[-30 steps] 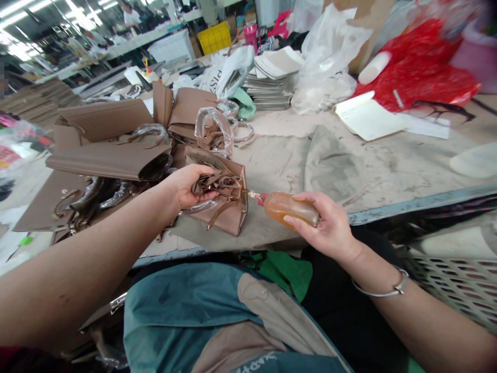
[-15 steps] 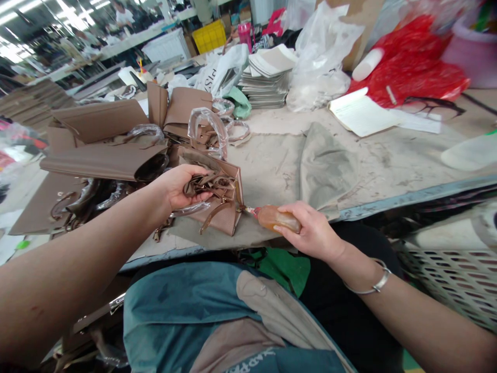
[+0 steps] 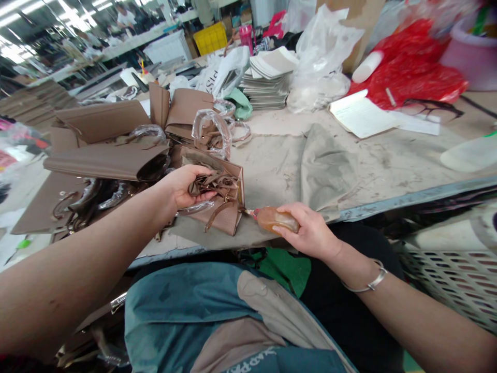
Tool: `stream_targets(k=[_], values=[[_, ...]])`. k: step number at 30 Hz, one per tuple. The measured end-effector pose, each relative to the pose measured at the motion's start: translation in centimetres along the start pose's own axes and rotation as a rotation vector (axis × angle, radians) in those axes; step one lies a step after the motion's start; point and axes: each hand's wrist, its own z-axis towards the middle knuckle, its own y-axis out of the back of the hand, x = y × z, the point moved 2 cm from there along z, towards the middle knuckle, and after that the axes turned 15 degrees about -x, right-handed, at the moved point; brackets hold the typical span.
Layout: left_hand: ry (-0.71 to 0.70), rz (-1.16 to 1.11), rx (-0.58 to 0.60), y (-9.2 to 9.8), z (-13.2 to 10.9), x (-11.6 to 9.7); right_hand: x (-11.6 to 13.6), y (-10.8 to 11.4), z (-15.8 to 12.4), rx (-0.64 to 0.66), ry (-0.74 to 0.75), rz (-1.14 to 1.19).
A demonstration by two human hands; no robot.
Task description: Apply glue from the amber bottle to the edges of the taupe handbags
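A brown leather handbag lies on its side at the front of the table, its narrow edge facing right. My left hand grips the bunched brown lining of the bag, fingers closed round the folds. In my right hand is an amber glue bottle with a thin nozzle, held on its side. The nozzle tip reaches the bag's right edge near its lower corner; whether it touches is too small to tell. A strap with a buckle hangs over the bag's front.
Brown handbags with plastic-wrapped handles are piled at left. Behind stand a stack of grey sheets and a clear plastic bag. A notebook, glasses and a red plastic bag lie at right, above a white basket.
The view has shifted slightly, so the bag and my left hand appear a little further right. The bottle's nozzle stays at the bag's edge, and both grips are the same.
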Motion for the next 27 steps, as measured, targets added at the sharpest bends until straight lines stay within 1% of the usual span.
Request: stream_targets(k=[3,7,12,14,17,20,24,27], values=[[-0.039,0.037,0.003,-0.2,0.1,-0.2,0.0,0.0,0.0,-0.016,-0.012,0.034],[-0.026,0.016,0.002,-0.4,0.3,-0.3,-0.2,0.2,0.2,-0.061,-0.088,0.050],[-0.027,0.059,0.017,-0.8,0.5,-0.6,-0.4,-0.3,0.3,0.013,-0.189,0.076],[-0.022,0.065,0.017,-0.9,0.5,-0.6,-0.5,-0.2,0.2,0.026,-0.268,0.126],[-0.036,0.055,0.015,-0.8,0.5,-0.7,-0.6,0.3,0.2,0.012,-0.469,0.258],[-0.054,0.063,0.025,-0.4,0.3,-0.8,-0.7,1.1,0.2,-0.047,-0.656,0.424],[-0.007,0.030,0.028,0.6,-0.4,-0.9,-0.9,1.9,0.2,-0.155,-0.781,0.549],[0.033,-0.026,0.037,1.7,-0.9,-0.9,-0.9,2.2,0.0,-0.187,-0.851,0.658]])
